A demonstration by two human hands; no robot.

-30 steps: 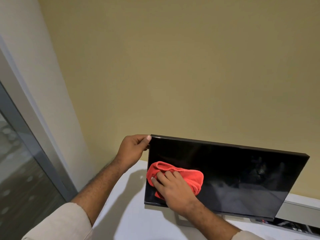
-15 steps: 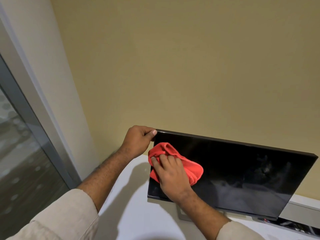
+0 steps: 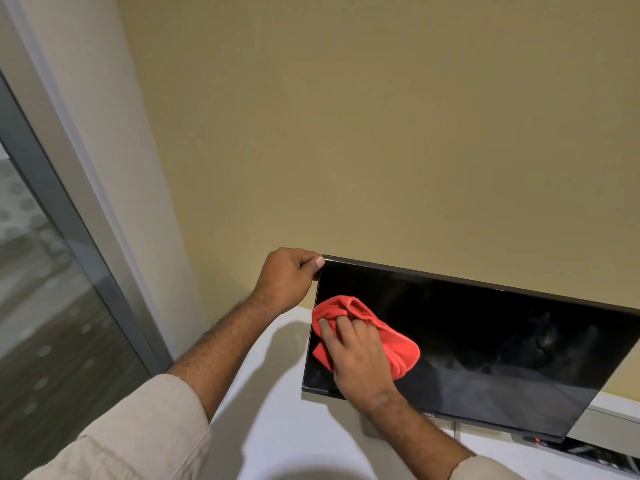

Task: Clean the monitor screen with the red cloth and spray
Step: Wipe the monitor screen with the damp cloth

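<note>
I see my left hand (image 3: 284,278) curled round the top-left corner of the monitor (image 3: 485,348) on the white desk (image 3: 277,427). My right hand (image 3: 358,362) presses the red cloth (image 3: 398,344) (bunched) against the dark screen, at nine o'clock of the panel, fingers spread.

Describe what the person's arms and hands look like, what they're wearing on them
Both hands are bare: the left hand and the right hand have no gloves, and no rings or watch show. Both forearms are uncovered, with light beige sleeves pushed up, the left sleeve loose and creased, the right sleeve barely in view.
</note>
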